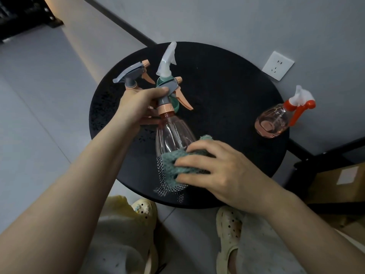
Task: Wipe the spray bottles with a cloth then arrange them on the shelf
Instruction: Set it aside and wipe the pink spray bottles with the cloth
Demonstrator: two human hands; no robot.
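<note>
My left hand (138, 107) grips the neck of a clear pink spray bottle (172, 135) with a grey and peach trigger head, held above the round black table (227, 95). My right hand (217, 171) holds a teal cloth (177, 167) with a checked edge against the bottle's lower body. Behind the held bottle stand a teal bottle with a white trigger head (167, 62) and another bottle with a grey and peach head (132, 76), its body hidden by my hand. A pink bottle with a red and white head (280, 119) sits at the table's right edge.
A white wall socket (277, 65) is on the grey wall behind the table. A dark shelf frame (23, 14) shows at the top left. A cardboard box (335, 180) lies at the right. My feet in pale clogs (229, 230) are under the table's front edge.
</note>
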